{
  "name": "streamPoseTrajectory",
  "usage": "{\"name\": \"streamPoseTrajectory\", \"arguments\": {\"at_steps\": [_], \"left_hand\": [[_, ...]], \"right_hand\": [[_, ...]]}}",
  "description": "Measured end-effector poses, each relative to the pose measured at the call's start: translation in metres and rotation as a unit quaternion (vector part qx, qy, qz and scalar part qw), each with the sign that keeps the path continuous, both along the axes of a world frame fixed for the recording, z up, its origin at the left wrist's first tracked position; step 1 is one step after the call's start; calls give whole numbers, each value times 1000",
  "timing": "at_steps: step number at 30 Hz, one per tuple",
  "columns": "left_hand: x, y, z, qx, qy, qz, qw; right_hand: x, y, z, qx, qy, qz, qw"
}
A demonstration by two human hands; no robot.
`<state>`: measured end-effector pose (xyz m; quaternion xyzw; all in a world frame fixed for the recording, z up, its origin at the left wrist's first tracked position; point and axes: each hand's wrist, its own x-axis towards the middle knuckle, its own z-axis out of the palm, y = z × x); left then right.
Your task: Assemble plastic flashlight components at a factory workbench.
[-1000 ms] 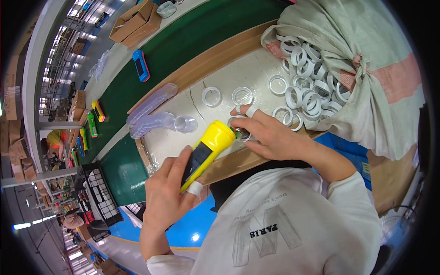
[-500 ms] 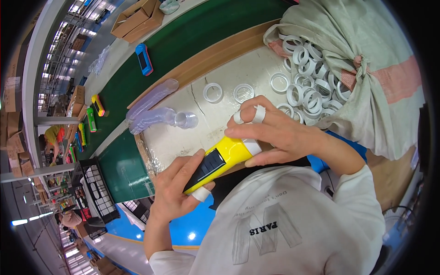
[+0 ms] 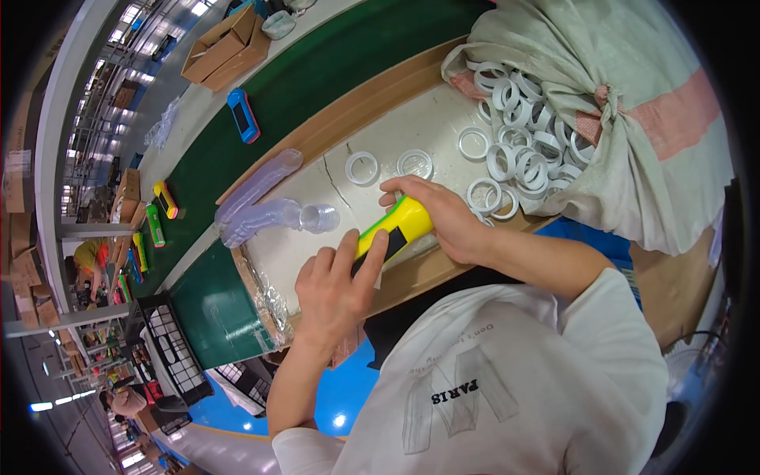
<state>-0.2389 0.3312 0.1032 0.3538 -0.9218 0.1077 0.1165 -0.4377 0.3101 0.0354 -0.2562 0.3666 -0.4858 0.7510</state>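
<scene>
Both hands grip the yellow-and-black plastic flashlight (image 3: 389,235) over the tabletop (image 3: 317,261): left hand (image 3: 332,289) fingers wrap the body at 7 o'clock, right hand (image 3: 443,218) fingers close on the head at 1 o'clock; looks rigid, light, smooth, best held around the barrel.

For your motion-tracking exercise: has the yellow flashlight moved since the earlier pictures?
Yes. The yellow flashlight has tipped from steep to flatter, its head dropping away from the two lone white rings on the board.
</scene>
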Motion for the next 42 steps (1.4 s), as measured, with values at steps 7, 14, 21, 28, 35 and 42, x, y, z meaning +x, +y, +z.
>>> {"name": "streamPoseTrajectory", "arguments": {"at_steps": [7, 14, 21, 28, 35, 42], "left_hand": [[18, 21, 18, 485, 340, 35, 805], [1, -8, -9, 189, 188, 22, 963], [-20, -12, -12, 278, 261, 54, 923], [-15, 16, -30, 634, 565, 176, 498], [-30, 44, -39, 699, 623, 111, 334], [-43, 79, -20, 771, 636, -5, 29]], "right_hand": [[-21, 18, 37, -524, 321, -1, 789], [-13, -20, 23, -95, 126, 51, 986], [-26, -29, 11, -185, 218, 32, 958], [-22, -27, 33, -113, -45, 67, 990], [-11, 0, 30, -93, -143, 42, 984], [12, 15, 34, -99, -335, 13, 937]]}}
